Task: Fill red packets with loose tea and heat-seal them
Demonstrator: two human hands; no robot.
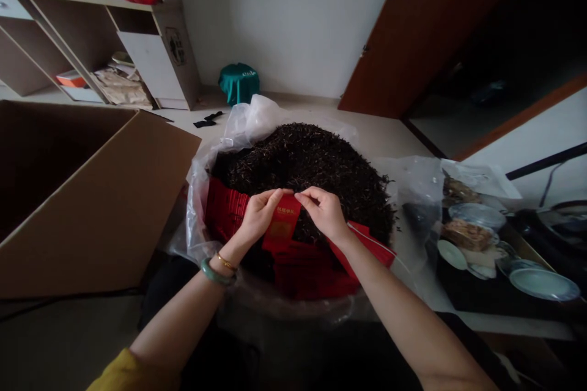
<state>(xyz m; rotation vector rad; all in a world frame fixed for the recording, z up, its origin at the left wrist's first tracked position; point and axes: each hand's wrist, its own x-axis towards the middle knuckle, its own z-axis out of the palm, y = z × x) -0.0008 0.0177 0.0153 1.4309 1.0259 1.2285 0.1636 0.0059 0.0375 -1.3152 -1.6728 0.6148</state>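
Note:
A red packet point(281, 223) with gold print stands upright between my hands, over a big heap of dark, dry tea leaves point(316, 153). My left hand point(261, 212) is closed, thumb and finger pinching the packet's upper left edge. At its upper right corner, my right hand point(324, 211) is also closed in a pinch. Whether the packet's top is parted cannot be made out. More red packets lie on the near side of the heap: a row of packets point(224, 208) at the left, a pile point(312, 272) beneath my hands, and a stack point(369, 244) by my right wrist.
Clear plastic sheeting point(199, 195) lines the round holder of the heap. A large open cardboard box point(105, 195) stands at the left. On the right, a dark tray point(481, 293) bears bowls and a tub point(470, 232). A teal-covered bin point(239, 82) stands by the wall.

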